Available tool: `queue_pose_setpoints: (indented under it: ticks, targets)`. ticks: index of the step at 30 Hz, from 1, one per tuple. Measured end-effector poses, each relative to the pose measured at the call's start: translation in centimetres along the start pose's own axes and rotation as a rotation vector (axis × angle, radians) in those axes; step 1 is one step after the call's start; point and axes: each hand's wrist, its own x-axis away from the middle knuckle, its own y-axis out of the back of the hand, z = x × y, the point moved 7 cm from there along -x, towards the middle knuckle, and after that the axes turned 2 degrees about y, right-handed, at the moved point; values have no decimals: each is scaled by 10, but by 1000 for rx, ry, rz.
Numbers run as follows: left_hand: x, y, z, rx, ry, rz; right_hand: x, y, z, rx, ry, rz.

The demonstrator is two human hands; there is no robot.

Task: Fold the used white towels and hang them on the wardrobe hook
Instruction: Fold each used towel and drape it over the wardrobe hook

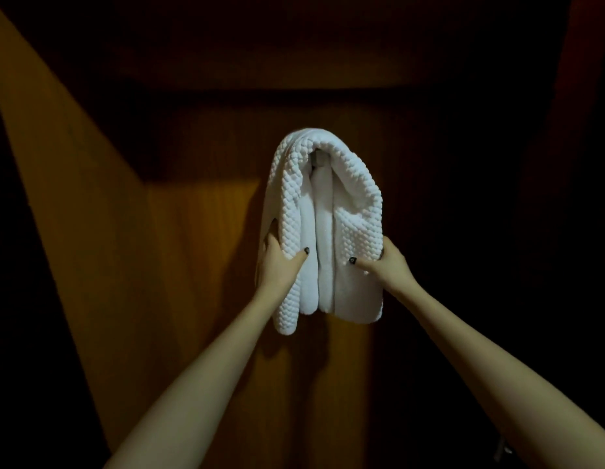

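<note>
1. White towels [348,211]: a folded bundle, waffle-textured outside with smoother layers showing inside. It is draped over the wardrobe hook [317,160] and hangs against the wooden wardrobe panel [199,231]. How many towels it contains cannot be told.
2. Wardrobe hook: only a small metallic part shows in the gap under the top fold; the rest is covered.
3. Left hand [277,262]: grips the bundle's left hanging side, thumb on the front, fingers [270,240] curled round the outer edge.
4. Right hand [387,264]: grips the right hanging side at about the same height, thumb pressed on the front, the other fingers hidden behind the cloth.
5. Step in hand: judged to be the hanging stage. Folding appears done, and the bundle is being seated on the hook.
6. Next move: it probably calls for evening the two hanging sides so the weight balances, then letting go gently with both hands together. An uneven release could let the bundle slide off.
</note>
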Motion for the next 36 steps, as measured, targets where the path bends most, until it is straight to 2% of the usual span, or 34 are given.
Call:
queue_pose_setpoints:
  ticks: [3, 7, 9, 16, 21, 28, 34, 36]
  targets:
    - [7, 4, 10, 81, 8, -76, 0, 1, -14, -22, 17, -85]
    - [12, 5, 19, 169, 0, -87, -5, 16, -22, 229, 105, -277]
    - [17, 6, 23, 143, -13, -139, -7, 19, -23, 257, 181, -317]
    - [32, -13, 20, -34, -45, -294, -2, -13, -32, 138, 254, -196]
    - [37, -34, 33, 12, 10, -192, 5, -44, -33, 90, 278, -143]
    - [36, -30, 38, -51, 27, -147, 13, -67, -24, -4, 306, -26]
    - [41, -24, 37, -69, 55, -71, 21, -61, -23, 32, 262, 73]
    - [45, -21, 39, -165, 63, -77, 24, -53, -24, 47, 262, 85]
